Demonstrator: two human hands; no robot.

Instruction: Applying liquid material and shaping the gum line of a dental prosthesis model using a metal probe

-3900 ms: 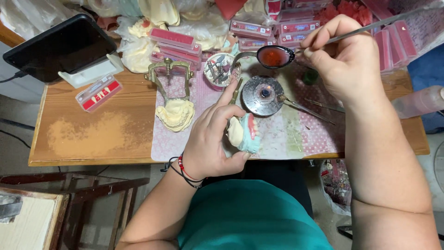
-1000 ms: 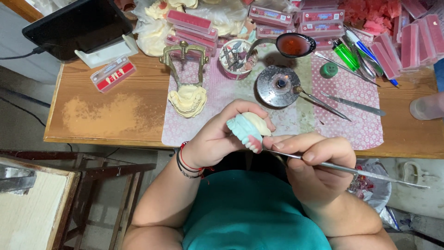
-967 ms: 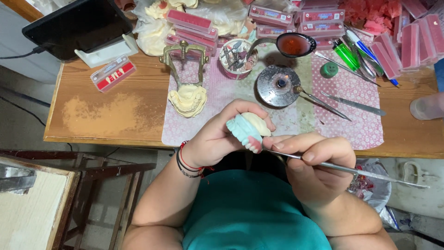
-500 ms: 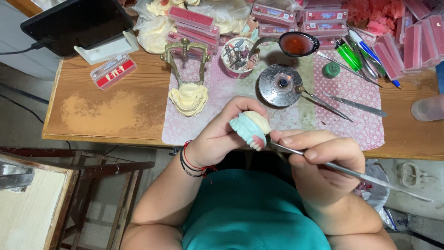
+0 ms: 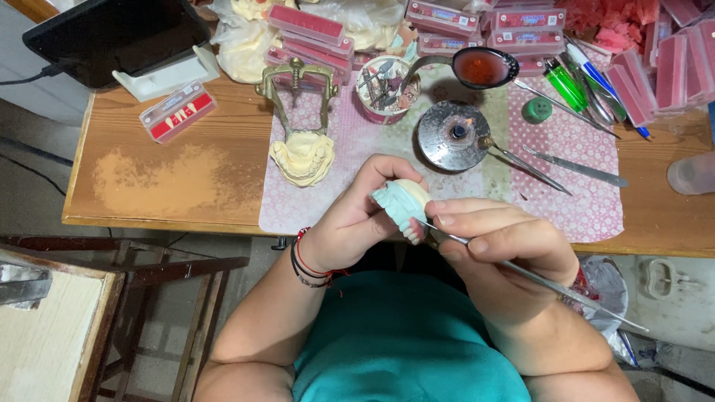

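Note:
My left hand (image 5: 356,216) grips a pale green and cream dental model (image 5: 402,202) with a row of teeth, held above the front edge of the wooden table (image 5: 149,179). My right hand (image 5: 506,246) holds a long thin metal instrument (image 5: 536,279) like a pen, its tip touching the teeth of the model. Red and black bracelets circle my left wrist.
On the patterned mat (image 5: 581,201) stand a small lit burner (image 5: 453,134), a ladle of red wax (image 5: 480,68), a cup of tools (image 5: 383,88), loose metal instruments (image 5: 573,167) and a brass articulator with a plaster cast (image 5: 302,145). Red boxes (image 5: 305,26), a tablet (image 5: 112,33) at back.
My right hand left the ladle at the back of the table and came to the model with the metal instrument. Over the last second both hands have stayed close together with small shifts.

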